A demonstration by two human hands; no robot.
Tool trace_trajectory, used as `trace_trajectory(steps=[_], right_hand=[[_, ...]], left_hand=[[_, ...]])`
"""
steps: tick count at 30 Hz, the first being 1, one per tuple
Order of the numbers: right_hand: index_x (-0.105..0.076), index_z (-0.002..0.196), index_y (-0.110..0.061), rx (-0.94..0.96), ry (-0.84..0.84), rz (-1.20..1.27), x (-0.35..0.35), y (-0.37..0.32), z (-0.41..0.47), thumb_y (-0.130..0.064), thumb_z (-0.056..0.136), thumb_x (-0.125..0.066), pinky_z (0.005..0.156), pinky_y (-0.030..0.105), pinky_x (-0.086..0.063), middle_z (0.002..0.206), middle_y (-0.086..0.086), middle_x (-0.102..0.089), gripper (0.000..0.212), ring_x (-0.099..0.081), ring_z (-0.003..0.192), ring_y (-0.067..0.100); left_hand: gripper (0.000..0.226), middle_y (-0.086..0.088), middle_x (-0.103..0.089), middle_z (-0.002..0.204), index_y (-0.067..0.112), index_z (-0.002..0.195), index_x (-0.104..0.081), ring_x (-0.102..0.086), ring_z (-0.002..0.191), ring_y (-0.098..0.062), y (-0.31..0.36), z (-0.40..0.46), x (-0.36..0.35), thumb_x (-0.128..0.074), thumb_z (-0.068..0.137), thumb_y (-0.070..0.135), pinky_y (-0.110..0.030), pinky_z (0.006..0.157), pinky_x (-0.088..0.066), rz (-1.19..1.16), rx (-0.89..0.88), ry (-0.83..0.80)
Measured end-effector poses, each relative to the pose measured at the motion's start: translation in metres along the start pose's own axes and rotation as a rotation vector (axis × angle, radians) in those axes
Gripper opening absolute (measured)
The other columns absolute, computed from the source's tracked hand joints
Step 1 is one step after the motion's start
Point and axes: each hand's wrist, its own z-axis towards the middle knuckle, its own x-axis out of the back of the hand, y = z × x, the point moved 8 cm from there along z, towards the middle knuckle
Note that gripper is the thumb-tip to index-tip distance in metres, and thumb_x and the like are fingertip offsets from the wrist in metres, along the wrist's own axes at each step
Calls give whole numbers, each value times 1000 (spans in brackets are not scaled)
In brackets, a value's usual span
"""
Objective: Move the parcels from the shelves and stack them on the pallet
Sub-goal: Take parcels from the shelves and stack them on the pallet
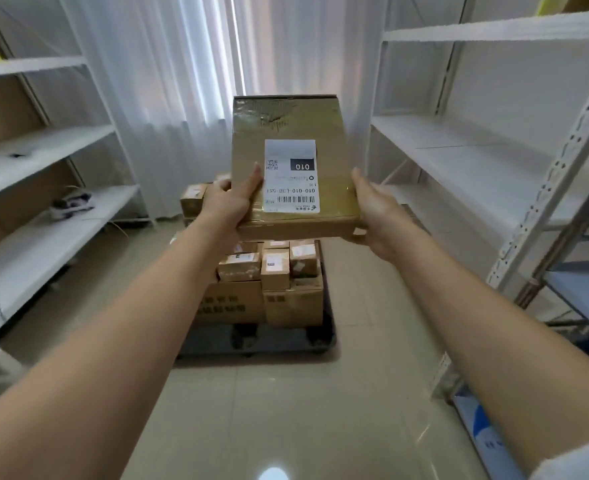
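I hold a flat brown cardboard parcel (291,126) with a white label reading "010" out in front of me, above the pallet. My left hand (230,202) grips its near left corner, thumb on top beside the label. On the near right edge, my right hand (377,213) grips it, with fingers under the box. Below and beyond the parcel, a dark pallet (327,336) on the floor carries a stack of cardboard parcels (275,271), small ones on top of larger boxes.
White metal shelves line both sides: the left shelf unit (43,147) holds a few small dark items (71,202), the right shelf unit (487,157) has bare boards. White curtains (182,81) hang at the back. Tiled floor lies between me and the pallet.
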Motion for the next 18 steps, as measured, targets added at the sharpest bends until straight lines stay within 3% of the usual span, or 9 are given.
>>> trace_trajectory(steps=[2,3,6,8,12,15,18], right_hand=[[-52,129,-24,-34,-88,-8,-32,3,35,-56,100,-37,89,45,-54,113,3,-64,46,-63,101,22],[-50,131,-24,-49,-126,-10,-45,5,53,-57,100,-37,88,45,-55,115,3,-63,47,-62,102,22],[-54,121,-21,-95,-198,-25,-80,7,102,-52,102,-38,81,39,-57,107,5,-65,40,-63,93,20],[-55,116,-20,-115,-231,-36,-105,5,132,-50,102,-37,74,34,-56,101,4,-66,38,-63,86,18],[-55,114,-19,-169,-308,-80,-170,14,183,-52,102,-35,94,41,-53,98,3,-66,41,-63,91,19],[-56,102,-19,-234,-349,-52,-226,32,213,-49,104,-34,97,42,-51,100,6,-66,37,-62,92,21],[-53,122,-17,-304,-366,-53,-285,58,247,-49,104,-31,94,43,-52,111,8,-66,43,-62,98,23]], left_hand=[[85,-9,-71,115,16,141,-46,-74,86,-29,-11,39,16,-72,76,63,-46,66,-61,-11,82,65],[81,-10,-70,115,16,142,-44,-74,83,-29,-16,55,20,-69,80,62,-43,58,-60,-31,124,90],[54,-8,-74,99,12,119,-58,-72,73,-23,-29,99,32,-54,92,59,-32,43,-55,-20,261,115],[52,-7,-76,94,14,115,-61,-73,72,-23,-36,124,45,-47,96,59,-33,47,-56,-30,319,122],[42,-4,-76,73,16,103,-63,-73,59,-20,-51,165,92,-43,100,52,-33,51,-56,-101,395,211],[38,-3,-75,68,17,97,-64,-72,54,-19,-61,195,130,-43,102,48,-34,55,-53,-142,421,267],[32,-3,-76,74,17,101,-65,-73,58,-20,-76,235,174,-48,101,44,-37,59,-53,-154,456,304]])
